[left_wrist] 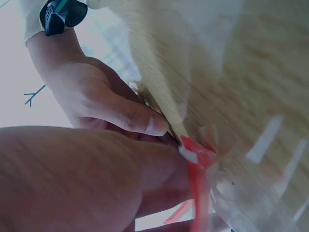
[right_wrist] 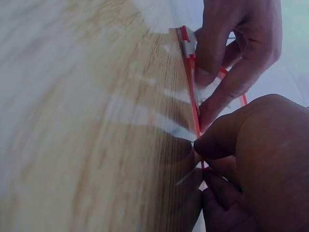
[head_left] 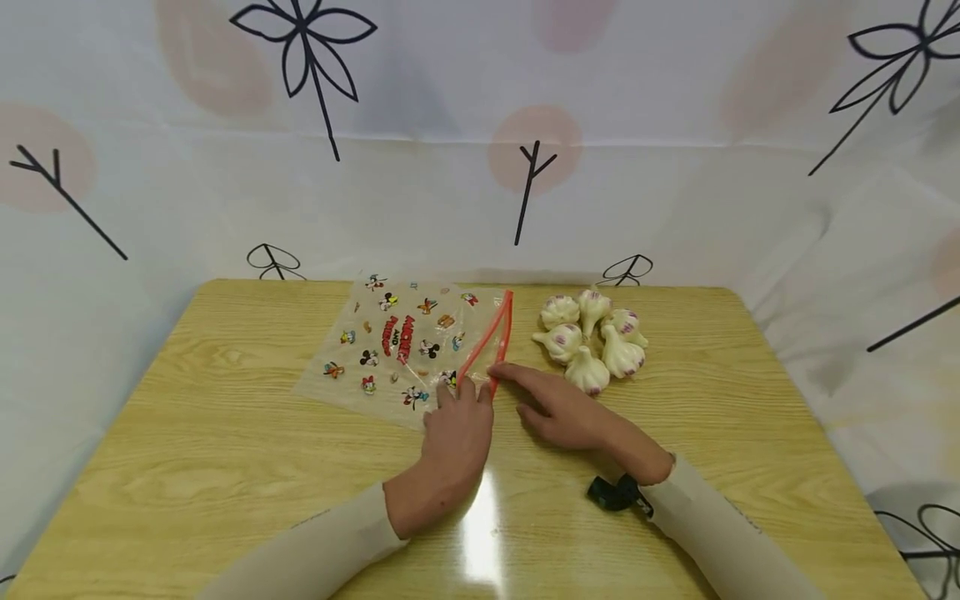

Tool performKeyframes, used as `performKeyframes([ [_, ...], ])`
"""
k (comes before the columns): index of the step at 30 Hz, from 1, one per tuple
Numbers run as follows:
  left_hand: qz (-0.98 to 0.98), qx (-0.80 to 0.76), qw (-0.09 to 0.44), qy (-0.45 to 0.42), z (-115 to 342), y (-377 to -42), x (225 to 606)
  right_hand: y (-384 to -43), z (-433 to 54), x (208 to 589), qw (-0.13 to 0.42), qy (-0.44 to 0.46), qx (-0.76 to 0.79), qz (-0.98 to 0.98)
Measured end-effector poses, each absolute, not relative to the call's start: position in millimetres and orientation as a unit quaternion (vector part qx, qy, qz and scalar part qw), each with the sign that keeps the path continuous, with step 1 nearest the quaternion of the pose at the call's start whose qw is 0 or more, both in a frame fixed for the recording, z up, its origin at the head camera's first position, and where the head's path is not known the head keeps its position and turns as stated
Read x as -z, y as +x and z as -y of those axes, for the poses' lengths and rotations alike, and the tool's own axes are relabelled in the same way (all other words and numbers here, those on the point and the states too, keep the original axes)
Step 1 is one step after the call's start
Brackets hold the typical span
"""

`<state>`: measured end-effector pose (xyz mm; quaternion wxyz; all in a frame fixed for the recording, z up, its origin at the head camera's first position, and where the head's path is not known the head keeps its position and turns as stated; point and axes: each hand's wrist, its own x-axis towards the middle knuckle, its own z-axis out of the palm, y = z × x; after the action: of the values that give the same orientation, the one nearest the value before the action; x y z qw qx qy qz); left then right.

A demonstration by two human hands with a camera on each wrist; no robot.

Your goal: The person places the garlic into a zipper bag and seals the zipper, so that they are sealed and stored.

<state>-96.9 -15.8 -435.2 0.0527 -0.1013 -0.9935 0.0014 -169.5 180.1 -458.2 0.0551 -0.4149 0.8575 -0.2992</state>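
Observation:
A clear zip bag (head_left: 390,342) printed with cartoon figures lies flat on the wooden table, its red-edged mouth facing right. The two red strips (head_left: 506,329) stand apart in a narrow V, wider toward me. My left hand (head_left: 459,429) rests at the near end of the mouth, fingers extended onto the bag. Beside it, my right hand (head_left: 566,408) pinches the right-hand red strip between thumb and fingers. In the right wrist view, that strip (right_wrist: 190,79) runs between both hands. Several garlic bulbs (head_left: 587,369) sit in a ring just beyond my right hand.
The wooden table (head_left: 225,467) ends at a patterned white cloth (head_left: 420,200) behind and at the sides. A black wrist device (head_left: 615,493) hangs under my right sleeve.

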Motion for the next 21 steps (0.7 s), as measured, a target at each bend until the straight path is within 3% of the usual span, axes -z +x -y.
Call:
performKeyframes([
  [13, 0.994, 0.005, 0.039, -0.101, 16.8, -97.1, 433.1, -167.0, -178.0, 456.5, 0.055, -0.413, 0.297, -0.859],
  [21, 0.991, -0.031, 0.095, -0.093, 11.3, -92.6, 436.5, -165.4, -177.3, 454.9, 0.057, -0.414, 0.296, -0.859],
])
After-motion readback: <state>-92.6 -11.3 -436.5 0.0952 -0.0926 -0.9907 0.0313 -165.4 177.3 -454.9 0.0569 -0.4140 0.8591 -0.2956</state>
